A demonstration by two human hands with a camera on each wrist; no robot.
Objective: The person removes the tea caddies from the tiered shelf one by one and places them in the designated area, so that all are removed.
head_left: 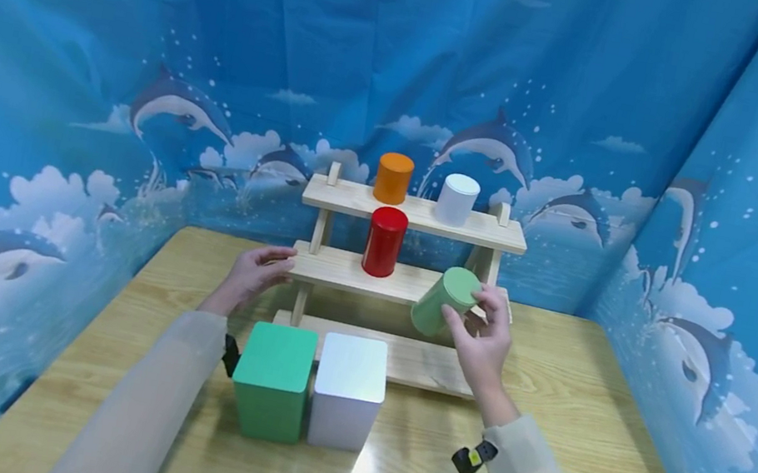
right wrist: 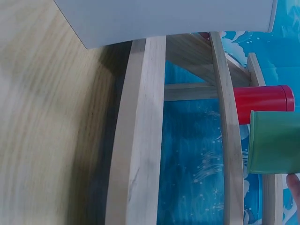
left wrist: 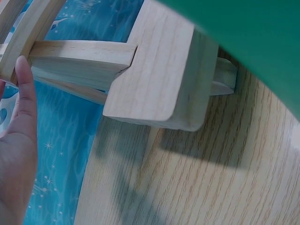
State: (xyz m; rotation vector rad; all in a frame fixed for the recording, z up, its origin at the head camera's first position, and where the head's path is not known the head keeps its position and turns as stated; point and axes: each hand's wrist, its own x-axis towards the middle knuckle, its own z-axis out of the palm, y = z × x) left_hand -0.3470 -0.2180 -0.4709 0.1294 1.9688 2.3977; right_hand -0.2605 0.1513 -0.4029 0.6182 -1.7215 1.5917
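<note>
My right hand (head_left: 485, 344) grips a light green cylindrical canister (head_left: 445, 301) between thumb and fingers. It leans with its top toward the hand, overlapping the right part of the middle shelf (head_left: 335, 269) in the head view. In the right wrist view the green canister (right wrist: 274, 143) appears beside the red canister (right wrist: 262, 104), with one fingertip (right wrist: 293, 183) at its side. My left hand (head_left: 255, 276) touches the middle shelf's left end with fairly straight fingers. A finger (left wrist: 26, 98) lies against the board's end in the left wrist view.
On the wooden stand's top shelf (head_left: 348, 197) stand an orange canister (head_left: 392, 180) and a white canister (head_left: 456, 201). A bottom shelf (head_left: 432, 367) lies behind a green box (head_left: 272, 387) and a white box (head_left: 347, 400). A dolphin-print curtain (head_left: 291, 43) surrounds the table (head_left: 565, 388).
</note>
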